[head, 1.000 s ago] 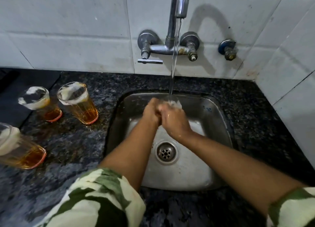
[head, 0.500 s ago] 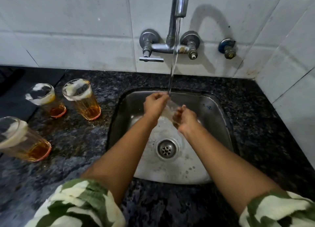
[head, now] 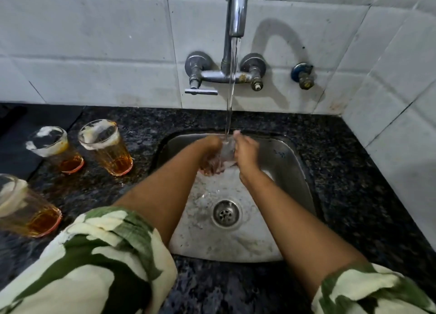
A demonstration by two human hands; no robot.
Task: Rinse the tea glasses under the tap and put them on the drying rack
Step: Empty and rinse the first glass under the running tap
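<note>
Running in a thin clear stream, water (head: 230, 89) falls from the curved chrome tap (head: 236, 9) onto a clear tea glass (head: 227, 151) held over the back of the steel sink (head: 290, 162). The glass is hard to make out, blurred by water between the two hands. The left hand (head: 211, 155) curls round it from the left with the fingers tucked underneath, and the right hand (head: 245, 152) wraps it from the right, fingertips raised toward the stream. Both forearms reach forward from loose green-and-cream patterned sleeves (head: 94, 261).

The sink is a rounded square basin of dull, water-spotted metal with a round slotted drain (head: 226, 212). Around it lies a speckled dark granite counter (head: 349, 172), backed by pale rectangular wall tiles (head: 94, 42). Left of the sink stand three more tea glasses, tapered and ribbed, each with amber tea at the bottom and white foam clinging to the rim: one nearest the sink (head: 106, 147), one further left (head: 55, 149), and one at the frame's left edge (head: 22, 206).

Compared with half a second ago, the hands have closed in around the glass and risen nearer the tap stream; the three glasses on the counter have not moved.
</note>
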